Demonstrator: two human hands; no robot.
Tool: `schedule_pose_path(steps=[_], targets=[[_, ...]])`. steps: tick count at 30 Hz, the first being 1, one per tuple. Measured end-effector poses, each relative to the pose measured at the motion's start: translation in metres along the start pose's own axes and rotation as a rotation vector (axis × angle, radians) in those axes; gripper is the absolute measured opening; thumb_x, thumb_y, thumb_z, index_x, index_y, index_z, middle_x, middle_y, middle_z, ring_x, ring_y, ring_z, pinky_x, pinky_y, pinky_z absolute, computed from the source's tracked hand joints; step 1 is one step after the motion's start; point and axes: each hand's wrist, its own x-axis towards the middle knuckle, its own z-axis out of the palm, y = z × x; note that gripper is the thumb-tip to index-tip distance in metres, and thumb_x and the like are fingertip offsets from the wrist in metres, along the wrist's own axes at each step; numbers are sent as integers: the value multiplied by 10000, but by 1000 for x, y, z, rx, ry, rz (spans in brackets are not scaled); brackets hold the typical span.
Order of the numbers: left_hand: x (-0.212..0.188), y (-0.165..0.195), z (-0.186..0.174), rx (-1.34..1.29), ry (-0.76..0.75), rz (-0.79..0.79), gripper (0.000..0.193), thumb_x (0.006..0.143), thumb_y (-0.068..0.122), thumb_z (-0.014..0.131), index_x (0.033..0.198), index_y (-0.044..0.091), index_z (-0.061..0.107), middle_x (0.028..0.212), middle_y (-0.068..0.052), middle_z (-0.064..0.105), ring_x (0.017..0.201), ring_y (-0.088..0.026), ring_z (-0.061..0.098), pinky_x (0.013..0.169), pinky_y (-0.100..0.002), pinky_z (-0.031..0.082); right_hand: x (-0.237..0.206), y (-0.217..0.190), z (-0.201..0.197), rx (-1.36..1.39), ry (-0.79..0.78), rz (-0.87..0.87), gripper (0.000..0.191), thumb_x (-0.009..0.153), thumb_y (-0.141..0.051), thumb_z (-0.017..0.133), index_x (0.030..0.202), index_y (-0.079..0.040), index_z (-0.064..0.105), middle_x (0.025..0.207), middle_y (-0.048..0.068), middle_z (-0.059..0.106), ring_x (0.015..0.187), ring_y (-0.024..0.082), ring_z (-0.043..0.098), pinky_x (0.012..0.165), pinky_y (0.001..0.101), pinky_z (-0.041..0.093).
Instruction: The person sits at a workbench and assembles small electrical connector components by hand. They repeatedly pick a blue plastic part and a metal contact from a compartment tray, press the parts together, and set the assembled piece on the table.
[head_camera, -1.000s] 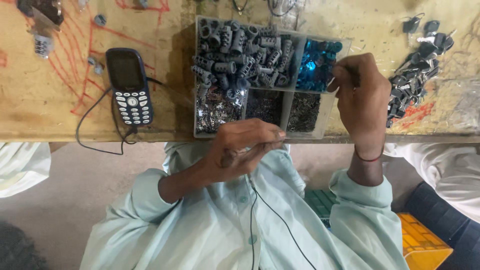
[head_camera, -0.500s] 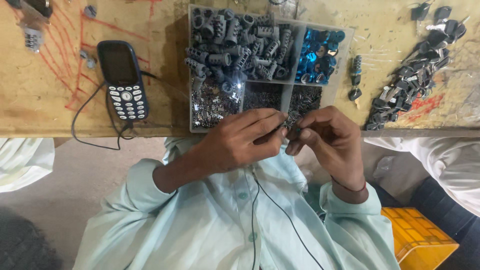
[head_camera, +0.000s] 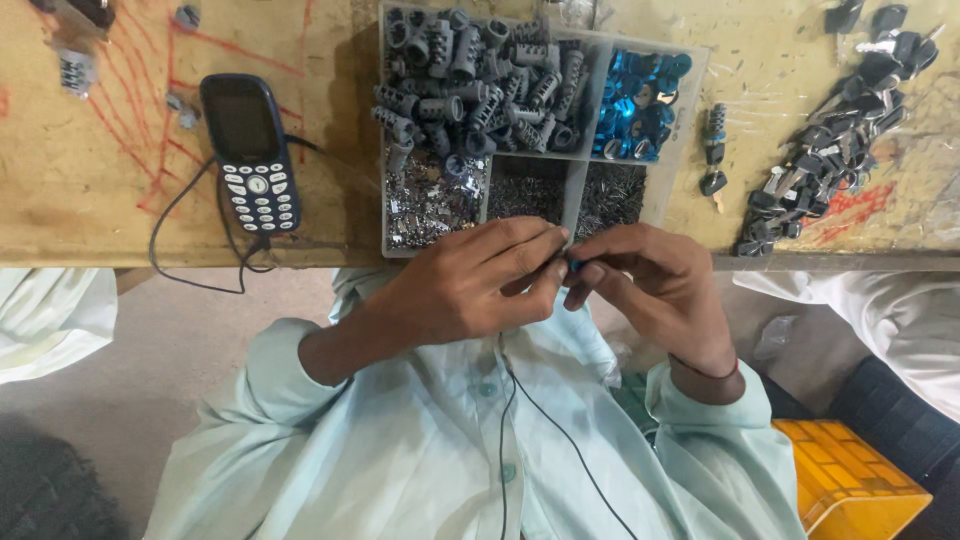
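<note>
Seen from above, a person in a pale green button shirt (head_camera: 450, 440) sits at a worn wooden workbench (head_camera: 100, 180), both hands meeting just below its front edge. The left hand (head_camera: 470, 285) and right hand (head_camera: 655, 285) touch at the fingertips, pinched together on a tiny part with a speck of blue showing (head_camera: 574, 265) — most of it is hidden by the fingers, so its shape cannot be told. Directly above the hands, on the bench, sits a clear plastic compartment tray (head_camera: 690, 110): its large upper-left section holds grey ribbed metal cylinders (head_camera: 470, 80), the upper-right section holds shiny blue pieces (head_camera: 640, 100), and the lower sections hold small silvery bits (head_camera: 435, 200) and fine dark pins (head_camera: 570, 190). To the left lies a dark blue keypad phone (head_camera: 250, 150) with a black cable. To the right — well apart from the hands — lies a loose heap of dark keys and key heads (head_camera: 840, 150). A yellow plastic crate (head_camera: 850, 480) stands on the floor at lower right.
</note>
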Motion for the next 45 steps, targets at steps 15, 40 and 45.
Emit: schedule_pose_path(steps=[15, 40, 45], targets=[[-2, 15, 12, -637, 147, -359, 387, 894, -68, 770, 1255, 20, 662, 1143, -83, 741, 1045, -253, 690, 872, -354, 612, 27, -3, 7, 465, -339, 153, 368, 1013, -67, 637, 1252, -65, 357, 976, 96, 628, 867, 195, 693, 696, 330, 584], [-6, 19, 25, -249, 184, -273, 465, 802, -107, 719, 1247, -53, 597, 1126, -168, 675, 1020, -347, 677, 881, -441, 552, 6, 44, 27, -617, 492, -581, 347, 874, 44, 819, 1113, -31, 579, 931, 103, 702, 737, 166, 712, 574, 264, 514], [-15, 25, 27, -866, 202, -584, 354, 922, -107, 621, 1270, -37, 617, 1087, -127, 672, 968, -239, 739, 832, -358, 614, -2, 18, 18, -916, 214, -151, 510, 672, -154, 998, 1041, -17, 674, 966, 147, 714, 857, 271, 722, 698, 363, 561]])
